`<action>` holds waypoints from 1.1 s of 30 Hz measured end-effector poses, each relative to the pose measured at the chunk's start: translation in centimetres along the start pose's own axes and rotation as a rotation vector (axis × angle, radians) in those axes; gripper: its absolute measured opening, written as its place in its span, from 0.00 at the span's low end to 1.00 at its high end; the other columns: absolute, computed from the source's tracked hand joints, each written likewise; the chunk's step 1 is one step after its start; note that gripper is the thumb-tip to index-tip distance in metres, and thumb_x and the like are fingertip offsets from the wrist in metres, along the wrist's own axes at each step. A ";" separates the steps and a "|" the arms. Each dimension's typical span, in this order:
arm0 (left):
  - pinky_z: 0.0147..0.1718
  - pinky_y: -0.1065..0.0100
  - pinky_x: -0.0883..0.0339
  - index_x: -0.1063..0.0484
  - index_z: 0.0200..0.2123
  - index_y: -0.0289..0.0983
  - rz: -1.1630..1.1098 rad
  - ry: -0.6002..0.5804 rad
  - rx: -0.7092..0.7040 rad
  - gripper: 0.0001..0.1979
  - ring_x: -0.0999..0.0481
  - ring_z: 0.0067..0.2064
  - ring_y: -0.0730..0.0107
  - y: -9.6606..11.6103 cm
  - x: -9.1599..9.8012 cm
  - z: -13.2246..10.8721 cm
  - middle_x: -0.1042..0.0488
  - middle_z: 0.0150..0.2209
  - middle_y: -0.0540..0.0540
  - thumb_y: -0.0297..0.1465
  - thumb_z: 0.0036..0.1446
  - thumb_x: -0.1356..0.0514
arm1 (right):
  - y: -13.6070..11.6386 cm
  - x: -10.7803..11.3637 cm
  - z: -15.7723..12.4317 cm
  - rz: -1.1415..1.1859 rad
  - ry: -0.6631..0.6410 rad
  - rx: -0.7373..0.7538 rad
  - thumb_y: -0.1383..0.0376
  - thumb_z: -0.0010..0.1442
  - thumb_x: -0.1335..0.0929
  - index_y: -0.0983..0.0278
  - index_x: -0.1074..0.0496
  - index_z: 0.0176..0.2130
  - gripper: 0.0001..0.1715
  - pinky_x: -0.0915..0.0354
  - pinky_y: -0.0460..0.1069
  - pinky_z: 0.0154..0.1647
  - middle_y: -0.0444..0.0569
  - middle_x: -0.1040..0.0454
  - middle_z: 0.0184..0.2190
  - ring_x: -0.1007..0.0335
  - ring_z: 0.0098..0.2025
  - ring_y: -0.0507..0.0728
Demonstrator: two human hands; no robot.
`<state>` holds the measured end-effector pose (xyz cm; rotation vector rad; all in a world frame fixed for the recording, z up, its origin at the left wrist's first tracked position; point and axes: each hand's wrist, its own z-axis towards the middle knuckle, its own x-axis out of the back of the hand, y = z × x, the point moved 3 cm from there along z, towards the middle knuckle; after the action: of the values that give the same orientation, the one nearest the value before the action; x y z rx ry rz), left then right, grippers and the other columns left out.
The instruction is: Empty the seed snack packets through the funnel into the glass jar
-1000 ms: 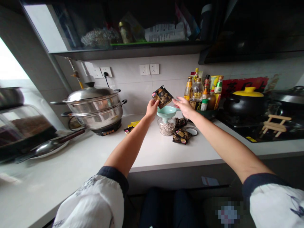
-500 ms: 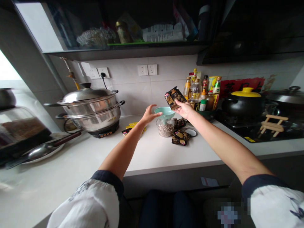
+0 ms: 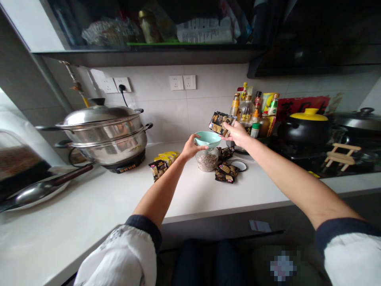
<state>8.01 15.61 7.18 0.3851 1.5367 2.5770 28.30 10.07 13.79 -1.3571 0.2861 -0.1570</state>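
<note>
A mint-green funnel (image 3: 207, 138) sits in the mouth of a clear glass jar (image 3: 206, 161) that holds pale, speckled seeds or grains. My left hand (image 3: 192, 147) grips the left side of the funnel's rim, thumb in front and fingers behind. Above and to the right of the funnel, my right hand (image 3: 235, 133) holds a black and gold snack packet (image 3: 219, 123), tilted toward the funnel. Several similar black packets (image 3: 226, 172) lie right of the jar, near a round lid (image 3: 239, 165). More black packets (image 3: 157, 169) and yellow packets (image 3: 168, 157) lie left of it.
A stacked steel steamer (image 3: 107, 133) stands on a cooker at left, with a ladle (image 3: 44, 190) on a plate nearby. Sauce bottles (image 3: 247, 111) crowd the back right. Beyond them are a black pot (image 3: 305, 129) and a small wooden stand (image 3: 341, 157) by the stove.
My left hand has closed from an open reach onto the funnel's rim. My right hand has tipped the packet flatter, toward the left. The view has shifted slightly.
</note>
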 end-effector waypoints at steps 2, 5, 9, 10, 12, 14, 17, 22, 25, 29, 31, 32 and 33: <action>0.32 0.71 0.36 0.35 0.42 0.38 0.010 0.027 -0.002 0.37 0.31 0.30 0.74 0.0 0.1 -0.1 0.31 0.29 0.53 0.39 0.26 0.26 | -0.1 0.2 0.7 -0.098 0.037 0.101 0.61 0.57 0.30 0.60 0.36 0.37 0.11 0.25 0.52 0.28 0.46 0.26 0.37 0.28 0.30 0.52; 0.32 0.71 0.35 0.35 0.43 0.39 0.004 0.047 0.006 0.37 0.30 0.31 0.73 0.0 0.0 -0.3 0.31 0.30 0.52 0.38 0.27 0.26 | 0.1 0.5 2.0 -0.180 0.065 0.230 0.58 0.54 0.29 0.60 0.35 0.35 0.13 0.25 0.53 0.30 0.49 0.28 0.37 0.29 0.34 0.55; 0.33 0.69 0.34 0.35 0.44 0.39 -0.010 0.057 0.010 0.37 0.29 0.32 0.72 0.3 -0.3 -0.5 0.29 0.31 0.51 0.38 0.28 0.26 | 0.4 0.5 3.2 -0.248 0.082 0.317 0.55 0.52 0.29 0.60 0.33 0.35 0.15 0.27 0.56 0.32 0.49 0.29 0.34 0.30 0.34 0.57; 0.33 0.69 0.34 0.35 0.44 0.39 -0.013 0.055 0.010 0.37 0.29 0.32 0.72 0.4 -0.4 -0.6 0.29 0.31 0.51 0.37 0.28 0.26 | 0.5 0.5 3.3 -0.297 0.085 0.329 0.55 0.52 0.29 0.60 0.33 0.34 0.15 0.27 0.56 0.32 0.49 0.29 0.34 0.30 0.33 0.57; 0.33 0.69 0.34 0.36 0.43 0.39 -0.021 0.050 0.007 0.36 0.29 0.32 0.72 0.6 -0.5 -0.7 0.29 0.30 0.51 0.37 0.28 0.26 | 0.6 0.3 3.4 -0.410 0.066 0.353 0.54 0.51 0.29 0.61 0.33 0.33 0.15 0.28 0.56 0.33 0.49 0.29 0.31 0.29 0.32 0.58; 0.33 0.69 0.34 0.36 0.43 0.39 -0.033 0.048 0.009 0.36 0.29 0.31 0.72 0.7 -0.6 -0.8 0.29 0.30 0.52 0.37 0.28 0.26 | 0.6 0.1 3.4 -0.505 0.040 0.378 0.53 0.52 0.29 0.61 0.32 0.32 0.16 0.29 0.55 0.33 0.48 0.29 0.28 0.29 0.31 0.58; 0.33 0.69 0.33 0.38 0.43 0.39 -0.058 0.025 0.030 0.37 0.28 0.31 0.72 0.8 -0.7 -0.9 0.29 0.30 0.52 0.38 0.28 0.26 | 0.2 -0.1 3.2 -0.614 0.050 0.413 0.50 0.54 0.31 0.61 0.31 0.33 0.17 0.30 0.54 0.36 0.49 0.29 0.27 0.28 0.33 0.60; 0.33 0.69 0.34 0.40 0.43 0.39 -0.111 -0.005 0.051 0.40 0.29 0.32 0.72 0.9 -0.9 -0.9 0.30 0.31 0.52 0.39 0.26 0.26 | -0.9 -0.4 2.7 -0.764 0.131 0.467 0.49 0.57 0.35 0.62 0.31 0.33 0.19 0.32 0.56 0.41 0.53 0.26 0.31 0.27 0.40 0.65; 0.33 0.70 0.35 0.41 0.41 0.39 -0.107 0.012 0.056 0.39 0.29 0.31 0.73 0.9 -0.8 -0.9 0.30 0.31 0.52 0.39 0.25 0.25 | -0.8 -0.8 2.6 -0.814 0.104 0.464 0.51 0.58 0.34 0.62 0.30 0.33 0.17 0.32 0.54 0.39 0.52 0.26 0.29 0.27 0.37 0.63; 0.32 0.71 0.35 0.42 0.41 0.39 -0.133 0.016 0.054 0.39 0.29 0.30 0.74 0.9 -0.7 -0.8 0.31 0.29 0.54 0.39 0.26 0.25 | -1.0 -1.0 2.1 -0.856 0.113 0.444 0.53 0.59 0.35 0.62 0.31 0.32 0.15 0.34 0.51 0.35 0.51 0.26 0.28 0.27 0.35 0.60; 0.32 0.71 0.35 0.42 0.41 0.39 -0.146 0.012 0.057 0.39 0.29 0.30 0.74 0.8 -0.6 -0.7 0.31 0.29 0.54 0.38 0.25 0.25 | -1.4 -1.0 1.9 -0.881 0.140 0.437 0.54 0.60 0.36 0.63 0.31 0.33 0.15 0.35 0.50 0.34 0.51 0.26 0.29 0.27 0.35 0.60; 0.32 0.71 0.35 0.42 0.41 0.39 -0.150 0.011 0.059 0.39 0.29 0.30 0.74 0.8 -0.6 -0.7 0.31 0.29 0.54 0.38 0.25 0.25 | -1.6 -1.1 1.7 -0.891 0.157 0.443 0.54 0.61 0.36 0.63 0.31 0.33 0.16 0.36 0.50 0.33 0.51 0.26 0.30 0.28 0.35 0.60; 0.32 0.71 0.35 0.42 0.41 0.39 -0.154 0.011 0.060 0.39 0.29 0.30 0.74 0.8 -0.6 -0.6 0.31 0.29 0.54 0.38 0.25 0.25 | -1.8 -1.1 1.6 -0.905 0.167 0.450 0.54 0.61 0.37 0.63 0.31 0.34 0.16 0.36 0.49 0.33 0.52 0.26 0.30 0.28 0.35 0.60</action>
<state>8.39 14.58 7.48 0.2475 1.5836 2.4260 27.82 11.55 15.97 -0.9380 -0.2389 -1.0296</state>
